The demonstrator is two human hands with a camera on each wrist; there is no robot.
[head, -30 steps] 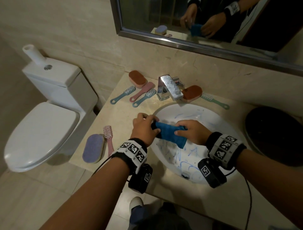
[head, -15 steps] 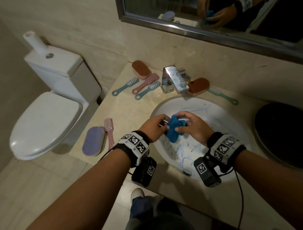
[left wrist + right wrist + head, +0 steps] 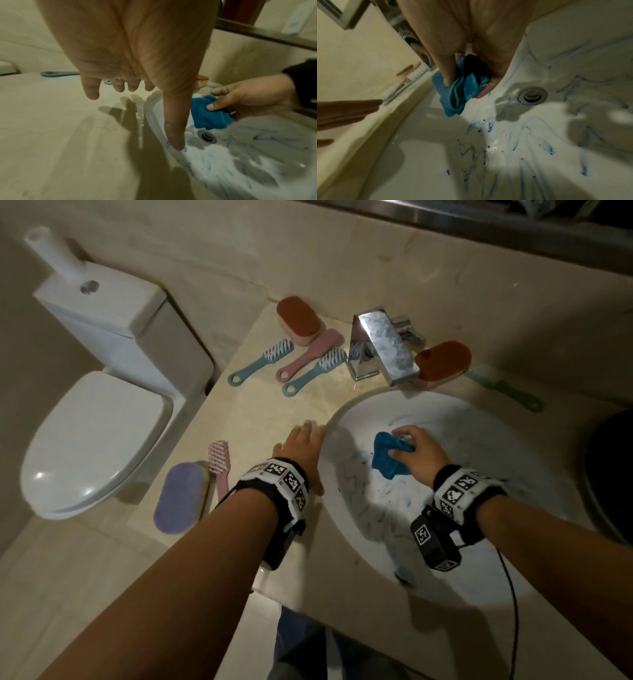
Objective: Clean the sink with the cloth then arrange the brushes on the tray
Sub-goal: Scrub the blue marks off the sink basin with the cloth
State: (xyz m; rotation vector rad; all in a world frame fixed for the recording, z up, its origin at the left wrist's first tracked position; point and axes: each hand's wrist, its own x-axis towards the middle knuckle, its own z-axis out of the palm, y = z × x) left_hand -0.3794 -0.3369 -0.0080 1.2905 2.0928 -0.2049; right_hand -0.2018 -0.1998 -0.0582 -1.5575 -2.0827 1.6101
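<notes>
Sink (image 3: 346, 419): round white basin, streaked with blue marks, drain (image 3: 532, 95) at its middle.

Cloth (image 3: 387, 455): blue, bunched into folds, gripped over the basin's left part.

Brushes: two teal (image 3: 260, 361) (image 3: 317, 371) and one pink (image 3: 310, 354), lying slantwise far left of the sink; a green one (image 3: 503, 388) far right; a pink one (image 3: 219, 463) near left, bristles up. Orange-topped blocks (image 3: 299, 320) (image 3: 443, 361) far; a purple one (image 3: 180, 496) near left, just beside the pink brush.

Five handled brushes (image 3: 261, 361), three block brushes (image 3: 298, 319).
</notes>
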